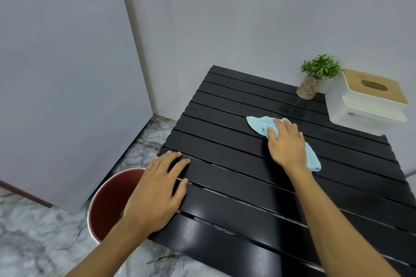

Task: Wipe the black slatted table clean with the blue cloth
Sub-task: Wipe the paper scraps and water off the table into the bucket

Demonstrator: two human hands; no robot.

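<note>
Here the right hand (287, 141) lies palm down, fingers spread over the blue cloth (261, 125), pressing it flat on the black slatted table (225, 177) near mid-top. The cloth's long axis runs diagonally across the slats (ends poking out either side). The left hand (157, 191) rests open and flat, holding nothing, at the table's near-left edge. Unwiped slats probably lie beyond the cloth, toward the potted plant (315, 76) and tissue box (364, 103); a red bucket (108, 204) stands left of the table.
</note>
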